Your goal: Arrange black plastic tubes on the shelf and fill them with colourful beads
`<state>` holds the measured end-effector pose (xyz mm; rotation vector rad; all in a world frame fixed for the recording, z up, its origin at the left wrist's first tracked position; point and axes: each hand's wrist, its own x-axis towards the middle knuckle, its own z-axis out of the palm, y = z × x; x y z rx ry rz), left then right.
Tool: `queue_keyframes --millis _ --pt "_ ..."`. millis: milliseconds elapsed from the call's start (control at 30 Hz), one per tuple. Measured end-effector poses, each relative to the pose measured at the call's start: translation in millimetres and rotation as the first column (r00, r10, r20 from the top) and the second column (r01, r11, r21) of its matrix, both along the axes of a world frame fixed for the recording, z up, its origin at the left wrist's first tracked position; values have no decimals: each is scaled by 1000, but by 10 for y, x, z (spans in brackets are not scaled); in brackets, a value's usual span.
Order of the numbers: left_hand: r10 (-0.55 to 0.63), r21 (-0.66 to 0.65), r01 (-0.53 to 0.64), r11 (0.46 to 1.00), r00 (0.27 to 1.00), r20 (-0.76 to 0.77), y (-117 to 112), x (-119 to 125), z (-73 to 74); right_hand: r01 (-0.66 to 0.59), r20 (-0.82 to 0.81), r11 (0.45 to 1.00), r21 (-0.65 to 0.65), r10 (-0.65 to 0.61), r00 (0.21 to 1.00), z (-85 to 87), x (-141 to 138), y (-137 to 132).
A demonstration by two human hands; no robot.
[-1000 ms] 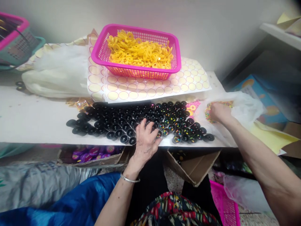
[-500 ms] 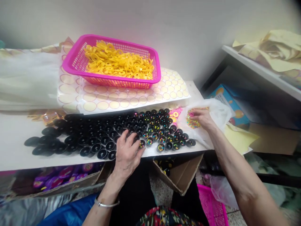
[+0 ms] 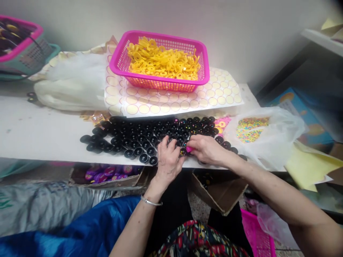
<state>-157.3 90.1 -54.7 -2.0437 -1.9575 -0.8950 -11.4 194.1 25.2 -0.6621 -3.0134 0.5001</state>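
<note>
Many small black round cups (image 3: 138, 151) stand packed together on the white table. Over their near edge rests my left hand (image 3: 168, 160), palm down with fingers spread among the cups. Close to its thumb is a cup (image 3: 183, 152) with colourful beads inside. My right hand (image 3: 207, 149) pinches a small pink scoop-like cup (image 3: 190, 148) low over the cups, just right of my left hand. What the pink cup contains is hidden. Farther right, a white plastic bag (image 3: 278, 125) lies open with small multicoloured beads (image 3: 252, 128) in it.
Behind the cups, a pink basket (image 3: 160, 85) of yellow ring pieces (image 3: 163, 60) sits on sheets of round stickers (image 3: 225, 89). Another basket (image 3: 24, 57) stands far left. Below the table edge are cardboard boxes (image 3: 222, 192), one with purple items (image 3: 107, 174). Yellow paper (image 3: 308, 164) lies right.
My right hand has moved left from the bead bag to the cups, carrying the pink cup. My left hand stays at the cups. The view has shifted left.
</note>
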Motion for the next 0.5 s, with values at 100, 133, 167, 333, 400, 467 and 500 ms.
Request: queue_keyframes --millis 100,133,167,333,400,467,500 --pt "6 -7 -5 1000 1000 23 0 11 -2 -31 90 995 99 22 996 -11 -118 -89" --pt "9 -9 -9 1000 999 31 -2 13 -3 -47 117 990 133 31 993 -7 -151 -120" --pt "13 -10 -13 1000 999 40 -4 15 -5 -67 141 983 171 43 989 -1 -183 -154" --pt "16 10 -16 1000 999 49 -6 12 -7 -159 167 939 304 112 980 51 -285 -270" --pt "6 37 -8 999 999 41 -13 1 2 -100 117 945 313 67 991 70 -228 -208" --pt "-11 96 7 995 999 39 -36 -15 16 48 15 960 275 -54 998 73 -50 -30" --pt "-21 137 14 990 999 44 -58 -24 24 155 -47 960 235 -148 988 65 93 100"
